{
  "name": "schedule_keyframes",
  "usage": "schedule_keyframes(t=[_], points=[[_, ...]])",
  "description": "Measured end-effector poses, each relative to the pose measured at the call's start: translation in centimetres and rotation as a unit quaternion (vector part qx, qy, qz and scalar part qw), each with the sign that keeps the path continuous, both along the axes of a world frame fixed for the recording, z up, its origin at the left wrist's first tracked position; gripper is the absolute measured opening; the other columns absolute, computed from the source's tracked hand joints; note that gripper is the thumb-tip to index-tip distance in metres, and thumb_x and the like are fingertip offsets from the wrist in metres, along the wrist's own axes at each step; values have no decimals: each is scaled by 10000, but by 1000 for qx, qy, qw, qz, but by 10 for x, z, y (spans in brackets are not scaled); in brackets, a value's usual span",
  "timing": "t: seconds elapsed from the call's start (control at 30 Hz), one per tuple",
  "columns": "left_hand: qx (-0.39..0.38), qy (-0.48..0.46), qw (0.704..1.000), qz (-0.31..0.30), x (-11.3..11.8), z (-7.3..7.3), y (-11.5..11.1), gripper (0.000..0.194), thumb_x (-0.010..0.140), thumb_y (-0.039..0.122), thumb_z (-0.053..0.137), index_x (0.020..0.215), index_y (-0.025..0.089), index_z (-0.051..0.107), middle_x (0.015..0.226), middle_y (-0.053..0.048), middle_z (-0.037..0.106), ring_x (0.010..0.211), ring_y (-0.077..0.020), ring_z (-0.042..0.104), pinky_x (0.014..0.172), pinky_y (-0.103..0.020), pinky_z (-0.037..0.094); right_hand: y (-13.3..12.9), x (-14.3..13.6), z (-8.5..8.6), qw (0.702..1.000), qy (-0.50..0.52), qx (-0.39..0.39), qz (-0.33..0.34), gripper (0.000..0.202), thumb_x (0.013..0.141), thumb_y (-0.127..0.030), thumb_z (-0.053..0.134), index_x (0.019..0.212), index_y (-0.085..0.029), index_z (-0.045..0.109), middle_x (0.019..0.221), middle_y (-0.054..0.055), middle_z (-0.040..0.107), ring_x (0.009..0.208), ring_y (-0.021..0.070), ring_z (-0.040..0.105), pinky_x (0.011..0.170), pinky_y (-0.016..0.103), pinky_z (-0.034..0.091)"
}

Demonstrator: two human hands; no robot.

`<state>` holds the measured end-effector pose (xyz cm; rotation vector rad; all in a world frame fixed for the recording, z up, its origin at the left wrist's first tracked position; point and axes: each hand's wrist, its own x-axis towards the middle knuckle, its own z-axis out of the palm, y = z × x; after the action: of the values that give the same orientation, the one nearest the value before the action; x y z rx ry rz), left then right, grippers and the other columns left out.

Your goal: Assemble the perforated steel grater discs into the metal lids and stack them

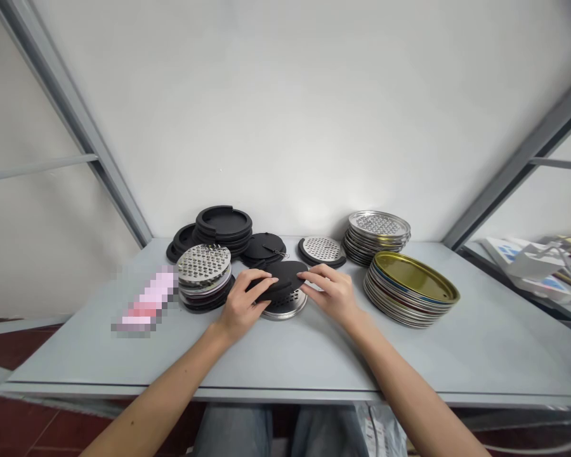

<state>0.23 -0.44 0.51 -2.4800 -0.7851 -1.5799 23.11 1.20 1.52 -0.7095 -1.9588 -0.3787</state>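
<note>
Both hands grip a round black disc (285,274) by its edges, low over the middle of the table. My left hand (245,297) is closed on its left side, with a thick black rim piece under the fingers. On the opposite side my right hand (332,289) pinches the edge between thumb and fingers. Below the disc, partly hidden, lies a round silver metal piece with slots (286,310). Close to my left hand stands a stack of discs topped by a perforated metal grater disc (203,263). Behind the held disc rests another black disc (263,246) with a thin metal piece on it.
Thick-rimmed black discs (224,222) are stacked at the back left. A perforated plate in a black partial ring (321,250) lies behind my right hand. Rightward stand silver perforated lids (379,226) and gold-topped lids (415,277). A pixelated pink item (147,301) lies left.
</note>
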Motion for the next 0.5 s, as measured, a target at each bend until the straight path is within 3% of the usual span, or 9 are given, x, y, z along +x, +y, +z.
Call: schedule_keyframes(t=[0.13, 0.23, 0.37, 0.5], points=[[-36, -5, 999, 21, 2, 2, -1, 418, 817, 139, 655, 1214, 231, 562, 1128, -86, 564, 1054, -218, 569, 922, -387, 499, 1, 5, 1, 999, 31, 7, 5, 116, 839, -193, 640, 945, -193, 686, 799, 50, 688, 676, 143, 642, 576, 241, 485], [-66, -28, 997, 29, 3, 5, -1, 473, 805, 210, 675, 1250, 212, 516, 1177, -98, 569, 1114, -240, 552, 974, -415, 471, 2, 8, 3, 991, 133, -14, -6, 134, 820, -181, 656, 947, -209, 691, 825, 50, 683, 694, 156, 640, 635, 272, 518], [-109, -40, 993, 22, 0, 5, 2, 478, 868, 245, 598, 1319, 200, 449, 1252, -114, 561, 1176, -243, 527, 1010, -433, 444, 8, 14, 6, 953, 292, -77, -11, 121, 824, -227, 647, 941, -215, 679, 817, 40, 639, 684, 158, 603, 579, 282, 505], [-121, -42, 992, 3, -1, 3, 6, 433, 915, 215, 533, 1337, 214, 435, 1311, -114, 542, 1219, -231, 509, 1033, -435, 428, 15, 14, 3, 922, 355, -147, 47, 164, 831, -293, 636, 973, -214, 652, 840, 40, 612, 720, 162, 586, 584, 284, 498]])
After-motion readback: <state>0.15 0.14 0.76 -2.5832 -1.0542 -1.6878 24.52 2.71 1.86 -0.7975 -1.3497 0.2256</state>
